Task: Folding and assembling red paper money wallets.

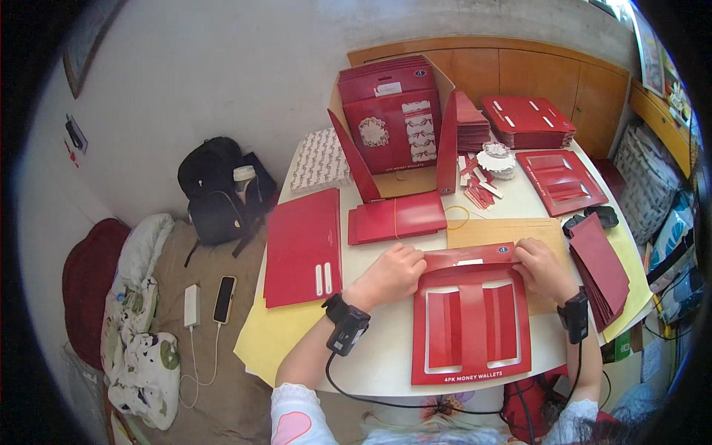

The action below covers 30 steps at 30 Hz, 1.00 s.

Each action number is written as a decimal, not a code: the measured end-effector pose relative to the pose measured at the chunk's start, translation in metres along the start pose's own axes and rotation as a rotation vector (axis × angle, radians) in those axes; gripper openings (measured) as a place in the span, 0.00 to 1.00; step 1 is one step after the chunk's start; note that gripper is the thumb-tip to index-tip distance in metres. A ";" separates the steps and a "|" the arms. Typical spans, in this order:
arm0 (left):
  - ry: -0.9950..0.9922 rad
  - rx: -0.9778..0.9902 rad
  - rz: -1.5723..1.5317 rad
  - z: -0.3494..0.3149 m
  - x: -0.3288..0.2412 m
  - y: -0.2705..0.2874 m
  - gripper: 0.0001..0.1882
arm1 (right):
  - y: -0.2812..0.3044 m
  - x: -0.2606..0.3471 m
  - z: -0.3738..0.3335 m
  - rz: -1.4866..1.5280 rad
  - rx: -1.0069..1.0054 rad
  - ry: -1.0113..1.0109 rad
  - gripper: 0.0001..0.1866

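Observation:
A red cardboard wallet sleeve (pixel 472 315) with two white-edged window cut-outs lies in front of me at the table's near edge. Darker and lighter red strips show through the windows. My left hand (pixel 391 273) is closed on the left end of its top flap (pixel 469 256), fingers curled. At the flap's right end, my right hand (pixel 545 268) pinches the other corner. The flap is bent up across the sleeve's top, between both hands. Beneath and behind it lies a tan card sheet (pixel 504 231). Both wrists carry black strapped devices with cables.
An open carton (pixel 400 182) holding red sleeves stands at the back. Red wallets (pixel 397 218) tied with a band lie before it. Red sheets (pixel 302 248) lie left, stacked sleeves (pixel 528 122) back right, and dark red wallets (pixel 599 271) right. White paper tags (pixel 496 159) sit behind.

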<state>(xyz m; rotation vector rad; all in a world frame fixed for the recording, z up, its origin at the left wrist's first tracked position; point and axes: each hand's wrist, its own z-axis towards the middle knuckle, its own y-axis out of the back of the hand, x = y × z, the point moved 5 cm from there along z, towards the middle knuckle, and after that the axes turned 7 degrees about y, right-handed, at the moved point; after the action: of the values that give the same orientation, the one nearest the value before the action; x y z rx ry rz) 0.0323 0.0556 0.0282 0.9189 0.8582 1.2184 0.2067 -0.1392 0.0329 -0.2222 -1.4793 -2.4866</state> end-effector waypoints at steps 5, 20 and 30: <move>0.025 0.018 0.004 0.001 -0.002 0.004 0.08 | -0.002 -0.001 -0.001 -0.066 0.057 -0.001 0.07; 0.190 0.027 -0.375 0.019 -0.019 -0.022 0.07 | -0.026 0.027 0.026 -0.011 0.087 0.090 0.09; -0.095 -0.067 -0.066 0.021 -0.034 -0.020 0.09 | -0.026 0.044 0.031 -0.207 0.045 0.300 0.09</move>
<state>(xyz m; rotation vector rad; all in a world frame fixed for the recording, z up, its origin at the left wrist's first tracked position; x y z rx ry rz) 0.0545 0.0178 0.0202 0.8804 0.7617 1.1312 0.1574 -0.1058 0.0366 0.3147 -1.4908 -2.4987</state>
